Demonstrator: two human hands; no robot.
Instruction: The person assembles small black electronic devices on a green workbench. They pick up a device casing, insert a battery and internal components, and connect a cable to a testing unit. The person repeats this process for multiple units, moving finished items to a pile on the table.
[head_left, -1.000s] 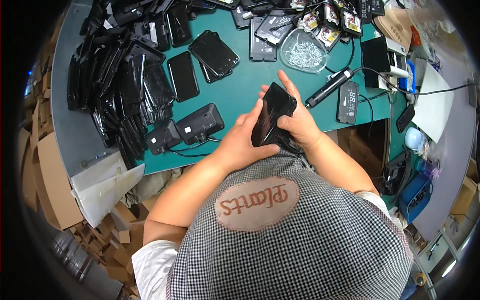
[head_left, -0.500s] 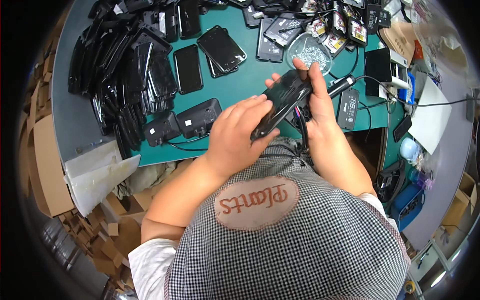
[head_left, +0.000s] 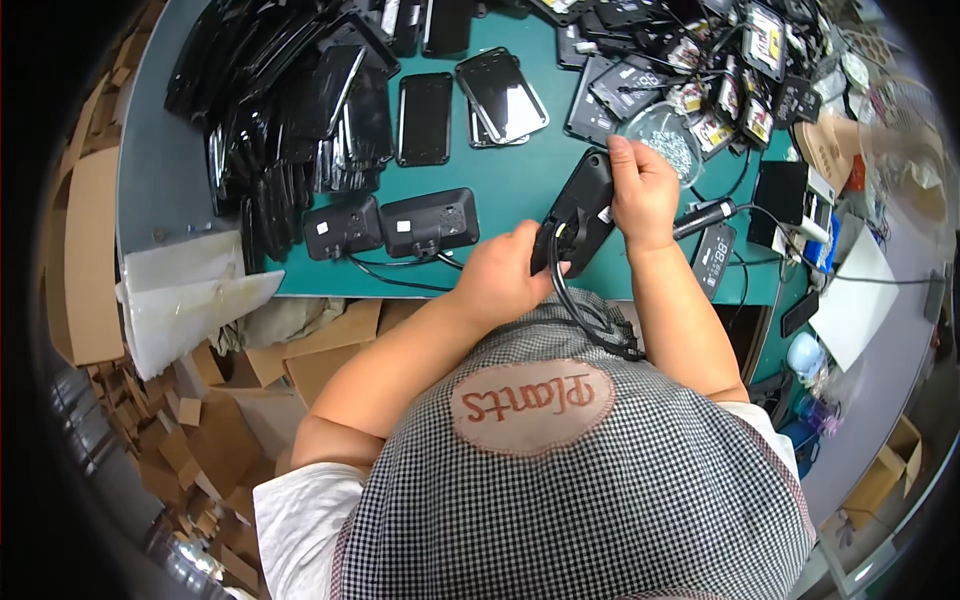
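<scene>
Both my hands grip a black plastic display unit [head_left: 580, 205], tilted just above the front of the bench with its back side up. My left hand [head_left: 503, 278] pinches its lower left end, close to where a black cable [head_left: 562, 288] leaves the case and loops down to my apron. At the upper right edge my right hand [head_left: 645, 195] holds it, thumb on top and fingers curled. To the left, two similar black units [head_left: 430, 223] with cables lie back side up on the green mat. An electric screwdriver [head_left: 704, 217] rests beside my right wrist.
Stacks of black glossy covers [head_left: 290, 110] fill the left side. A clear dish of screws [head_left: 665, 145] stands behind my right hand, near piled circuit parts [head_left: 745, 75]. A loose display panel [head_left: 713, 255] lies at right, by a black box [head_left: 785, 200]. White foam sheets [head_left: 190, 300] overhang the left edge.
The unit has been turned from its glossy front to its back, showing the cable outlet. My right hand has moved from beneath it to its upper edge. The whole view has shifted somewhat.
</scene>
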